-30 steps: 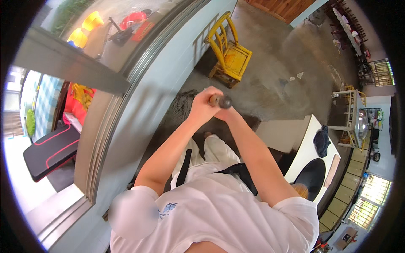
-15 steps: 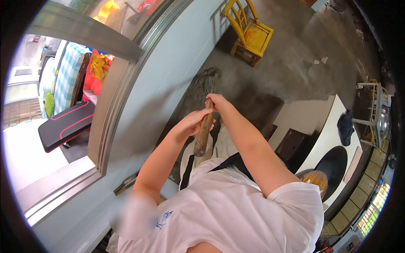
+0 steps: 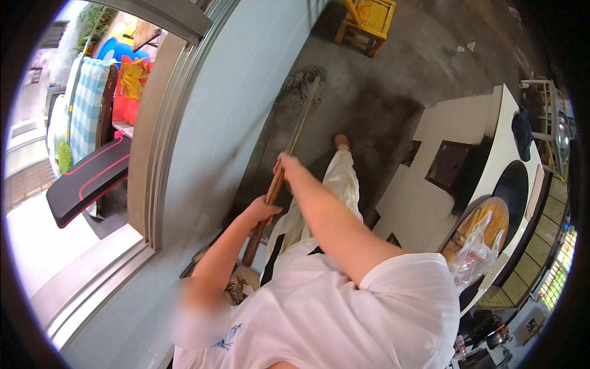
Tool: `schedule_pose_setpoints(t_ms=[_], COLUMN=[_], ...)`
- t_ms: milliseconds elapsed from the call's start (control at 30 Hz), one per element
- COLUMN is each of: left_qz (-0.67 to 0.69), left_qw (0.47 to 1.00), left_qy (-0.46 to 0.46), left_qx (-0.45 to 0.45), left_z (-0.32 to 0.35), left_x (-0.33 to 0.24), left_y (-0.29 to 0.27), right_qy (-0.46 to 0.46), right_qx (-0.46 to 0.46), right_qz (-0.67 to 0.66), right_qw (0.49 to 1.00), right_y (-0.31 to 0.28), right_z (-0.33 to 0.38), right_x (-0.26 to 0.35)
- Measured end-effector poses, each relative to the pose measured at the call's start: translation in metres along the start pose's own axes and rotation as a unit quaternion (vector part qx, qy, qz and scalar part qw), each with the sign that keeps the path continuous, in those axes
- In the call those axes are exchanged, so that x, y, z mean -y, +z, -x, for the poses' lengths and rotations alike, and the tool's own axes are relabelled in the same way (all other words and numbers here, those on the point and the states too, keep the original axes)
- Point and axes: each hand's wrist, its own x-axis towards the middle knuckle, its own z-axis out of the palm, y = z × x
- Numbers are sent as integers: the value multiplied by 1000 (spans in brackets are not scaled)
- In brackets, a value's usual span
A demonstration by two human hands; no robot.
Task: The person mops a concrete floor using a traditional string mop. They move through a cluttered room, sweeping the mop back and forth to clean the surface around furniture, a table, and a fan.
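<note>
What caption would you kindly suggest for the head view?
Left grip and right grip hold a wooden-handled mop near a yellow chair.

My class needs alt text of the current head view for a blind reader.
The left hand grips a mop near the handle's end, the right hand nearer its strands on the floor. A wall stands left, a yellow chair ahead.

The hands point(image 3: 289, 167) have parted along the mop handle point(image 3: 302, 118) (its top end point(image 3: 249, 254) now farther left).
</note>
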Motion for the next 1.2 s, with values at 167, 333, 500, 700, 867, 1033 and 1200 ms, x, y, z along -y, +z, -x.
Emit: schedule_pose_setpoints(t_ms=[167, 333, 500, 700, 867, 1033, 1200], left_qz=[-308, -392, -408, -437, -463, -449, -384], left_qw=[917, 875, 872, 859, 852, 862, 902], left_qy=[99, 118, 127, 169, 181, 197, 182], left_qx=[-234, -258, -239, -204, -165, -127, -78], left_z=[-6, -34, -60, -110, -156, -198, -235], left_x=[59, 27, -45, -146, -262, -346, -380], left_y=[-13, -15, 8, 42, 86, 150, 206], right_qy=[11, 17, -10, -59, -109, -147, -184], right_qx=[-13, -6, -5, -7, 3, -17, 19], right_qz=[-167, -232, -264, -306, -333, -327, -319], right_qw=[986, 973, 964, 950, 937, 933, 930], right_y=[16, 5, -26, -79, -140, -215, -274], right_z=[-11, -18, -34, -54, -66, -66, -26], right_x=[-65, -27, 42, 144, 260, 354, 387])
